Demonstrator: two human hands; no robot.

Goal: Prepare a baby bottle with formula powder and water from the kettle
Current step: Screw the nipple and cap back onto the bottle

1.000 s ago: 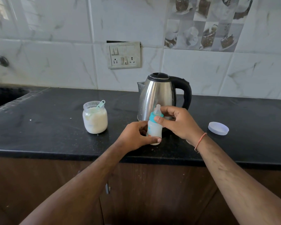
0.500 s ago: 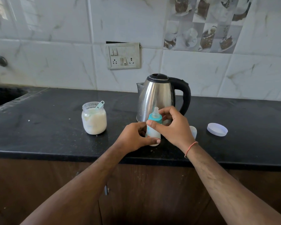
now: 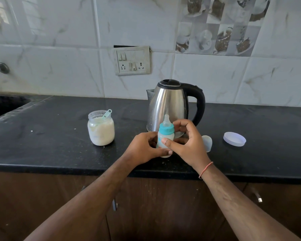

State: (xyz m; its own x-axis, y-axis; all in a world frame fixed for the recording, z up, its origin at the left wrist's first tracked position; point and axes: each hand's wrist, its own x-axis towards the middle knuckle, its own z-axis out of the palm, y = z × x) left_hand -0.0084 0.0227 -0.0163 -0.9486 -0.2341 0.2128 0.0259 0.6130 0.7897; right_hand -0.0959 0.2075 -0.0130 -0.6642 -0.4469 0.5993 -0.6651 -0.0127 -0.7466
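The bottle (image 3: pixel 165 137) stands upright near the front edge of the black bench (image 3: pixel 50 145), just in front of the kettle (image 3: pixel 168 108), with its teal collar and clear teat on and pale contents showing through the body. Your left hand (image 3: pixel 142 148) wraps the lower body from the left, its thumb lying across the base. Your right hand (image 3: pixel 188 145) comes in from the right: its thumb presses on the middle of the bottle, and its fingers (image 3: pixel 182 125) curl apart in the air just beside the collar, and you cannot tell whether they touch it. A red thread circles your right wrist. Just right of that hand a clear cap (image 3: pixel 207 142) stands on the bench, and farther right a white lid (image 3: pixel 234 139) lies with its rim up. To the left, well apart from the bottle, an open jar (image 3: pixel 101 131) of powder holds a teal scoop (image 3: pixel 107 113) leaning on its rim.
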